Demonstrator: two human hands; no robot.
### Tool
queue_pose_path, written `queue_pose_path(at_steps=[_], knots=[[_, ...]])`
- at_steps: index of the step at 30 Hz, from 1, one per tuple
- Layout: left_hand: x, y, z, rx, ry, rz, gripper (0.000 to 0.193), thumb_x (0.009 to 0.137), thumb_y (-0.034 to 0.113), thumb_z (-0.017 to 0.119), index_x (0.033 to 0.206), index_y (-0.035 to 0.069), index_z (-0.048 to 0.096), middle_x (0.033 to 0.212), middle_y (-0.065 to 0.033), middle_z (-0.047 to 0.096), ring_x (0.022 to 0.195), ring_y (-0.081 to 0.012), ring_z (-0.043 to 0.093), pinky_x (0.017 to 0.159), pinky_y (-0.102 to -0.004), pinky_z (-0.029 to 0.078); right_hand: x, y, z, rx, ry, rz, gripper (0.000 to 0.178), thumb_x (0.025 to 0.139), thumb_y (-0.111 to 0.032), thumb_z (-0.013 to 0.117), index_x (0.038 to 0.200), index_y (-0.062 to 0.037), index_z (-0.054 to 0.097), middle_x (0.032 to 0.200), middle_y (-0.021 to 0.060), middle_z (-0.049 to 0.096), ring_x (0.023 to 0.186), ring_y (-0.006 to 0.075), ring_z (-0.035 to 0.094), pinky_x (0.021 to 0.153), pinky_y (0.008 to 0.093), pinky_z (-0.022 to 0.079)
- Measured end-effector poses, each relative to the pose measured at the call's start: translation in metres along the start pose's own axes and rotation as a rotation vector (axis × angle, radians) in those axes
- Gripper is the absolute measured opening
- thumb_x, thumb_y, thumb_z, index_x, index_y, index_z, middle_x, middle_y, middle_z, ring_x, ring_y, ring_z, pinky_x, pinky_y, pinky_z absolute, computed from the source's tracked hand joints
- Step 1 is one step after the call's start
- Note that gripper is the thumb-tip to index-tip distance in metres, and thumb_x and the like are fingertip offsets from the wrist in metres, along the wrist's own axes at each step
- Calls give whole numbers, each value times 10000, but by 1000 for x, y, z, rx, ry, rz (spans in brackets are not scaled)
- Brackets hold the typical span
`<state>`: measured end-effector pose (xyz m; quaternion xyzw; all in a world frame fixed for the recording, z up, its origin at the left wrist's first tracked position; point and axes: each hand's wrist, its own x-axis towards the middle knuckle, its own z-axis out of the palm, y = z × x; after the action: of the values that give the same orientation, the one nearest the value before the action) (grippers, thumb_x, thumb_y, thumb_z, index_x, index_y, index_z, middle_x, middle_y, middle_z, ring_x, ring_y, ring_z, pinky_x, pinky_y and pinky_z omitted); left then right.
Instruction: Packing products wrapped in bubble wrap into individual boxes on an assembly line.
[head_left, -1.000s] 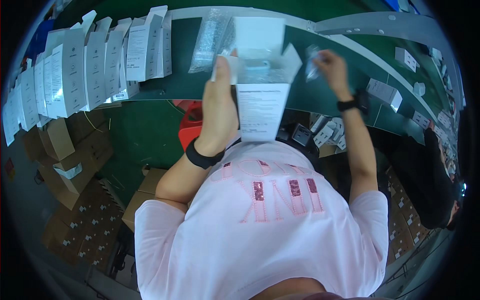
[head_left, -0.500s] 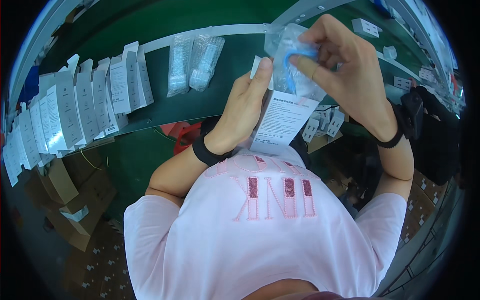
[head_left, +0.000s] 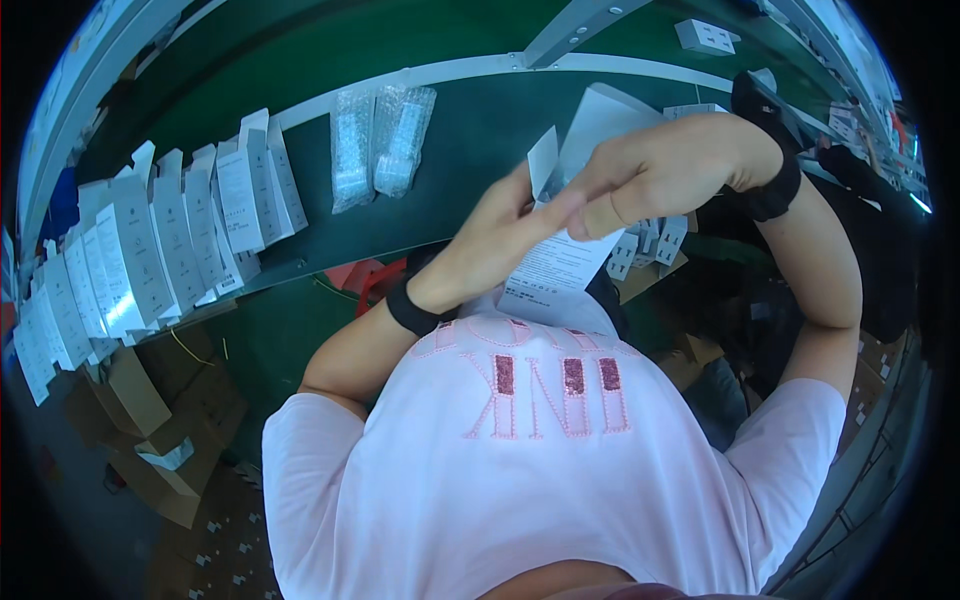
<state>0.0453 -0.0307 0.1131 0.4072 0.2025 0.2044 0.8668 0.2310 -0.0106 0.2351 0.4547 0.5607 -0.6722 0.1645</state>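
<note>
My left hand is closed around a white cardboard box with fine print on its face, held tilted in front of my chest. The box's far end is open, and its white flaps stand up. Across that open end lies my right hand, its fingers bent and pressed together at the box's mouth, touching or nearly touching my left thumb. Whatever those fingers hold is hidden. The clear bag and the blue item are out of sight.
Two bubble-wrapped items lie on the green bench. Several open white boxes stand in a row at the left. A carton with small white boxes sits at the right. A metal rail crosses behind, and brown cartons stand below left.
The clear bag and blue item, seen in my right hand at the box's mouth, no longer show. My right hand has come down and left over the opening. My left hand still holds the box.
</note>
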Motion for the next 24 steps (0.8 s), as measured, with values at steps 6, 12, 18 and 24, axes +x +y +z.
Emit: queue_pose_path(at_steps=[6, 12, 18, 24], knots=[[-3, -1, -21, 186, -16, 120, 1064, 714, 150, 847, 1451, 50, 86, 1309, -211, 505, 1182, -257, 531, 1005, -404, 417, -58, 62, 32, 50, 1348, -272, 626, 849, -338, 701, 1378, -71, 499, 1289, 133, 581, 1086, 244, 601, 862, 345, 526], [10, -7, -8, 454, -150, 327, 611, 725, 196, 836, 1258, 60, 571, 1320, -155, 523, 1189, -253, 543, 957, -375, 479, 37, 103, 108, 1151, 854, -512, 706, 835, -271, 720, 1404, 3, 405, 1366, 141, 504, 1207, 256, 527, 1040, 376, 406], [24, -17, -12, 422, -128, 62, 536, 840, 246, 731, 1259, -27, 537, 1275, -151, 525, 1091, -235, 575, 868, -359, 526, 14, 113, 125, 646, 1202, -655, 515, 898, -194, 640, 1347, 8, 491, 1310, 157, 570, 1213, 240, 535, 1028, 368, 417], [37, -21, 6, 422, -250, -13, 515, 890, 155, 673, 1321, -3, 441, 1260, -103, 525, 1147, -198, 541, 942, -345, 472, 9, 118, 132, 633, 1335, -532, 350, 915, -133, 597, 1253, -43, 619, 1270, 119, 607, 1104, 186, 591, 925, 303, 477]])
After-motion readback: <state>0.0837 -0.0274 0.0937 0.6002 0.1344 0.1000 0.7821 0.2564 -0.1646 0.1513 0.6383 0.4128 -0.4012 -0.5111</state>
